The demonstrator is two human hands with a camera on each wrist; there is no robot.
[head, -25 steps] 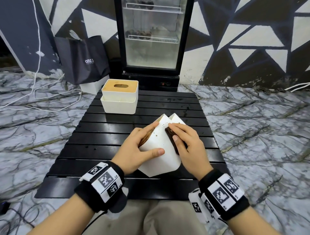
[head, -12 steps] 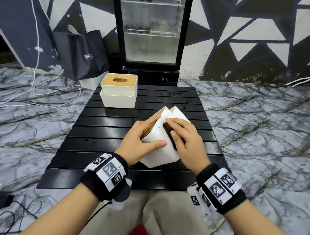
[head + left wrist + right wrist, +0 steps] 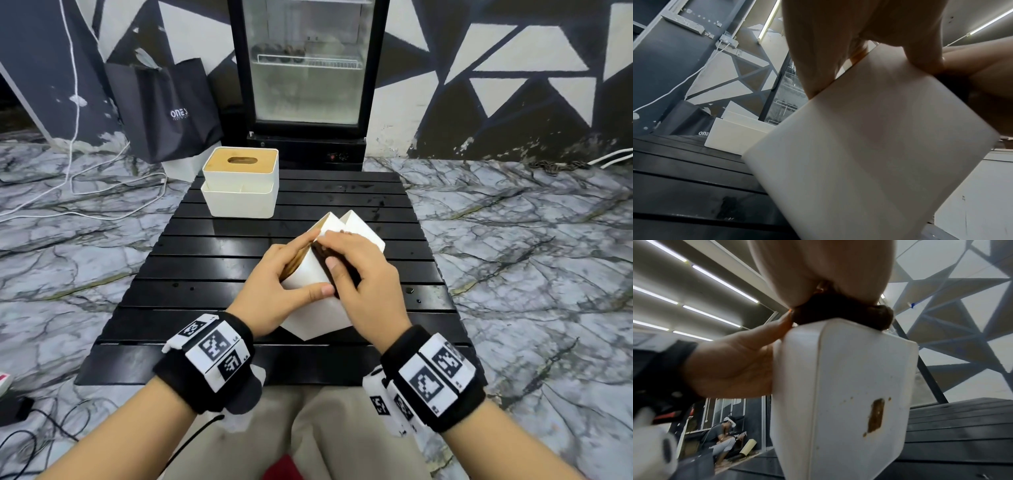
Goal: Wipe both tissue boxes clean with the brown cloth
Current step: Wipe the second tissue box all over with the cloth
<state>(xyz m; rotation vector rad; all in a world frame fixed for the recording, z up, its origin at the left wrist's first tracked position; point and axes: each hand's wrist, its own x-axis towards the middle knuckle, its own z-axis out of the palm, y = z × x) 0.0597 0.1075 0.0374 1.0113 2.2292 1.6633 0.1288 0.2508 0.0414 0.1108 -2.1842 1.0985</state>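
Tilting the near tissue box [image 3: 310,313] with left hand [image 3: 274,294] fingers clamped, our right hand [image 3: 363,284] fingers press the brown cloth [image 3: 840,311] on it; the far tissue box [image 3: 239,188] waits.

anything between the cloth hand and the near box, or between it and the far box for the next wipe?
Nothing visible. The right hand presses the brown cloth straight onto the tilted tissue box, which the left hand grips. Only bare black table slats lie between it and the second tissue box.
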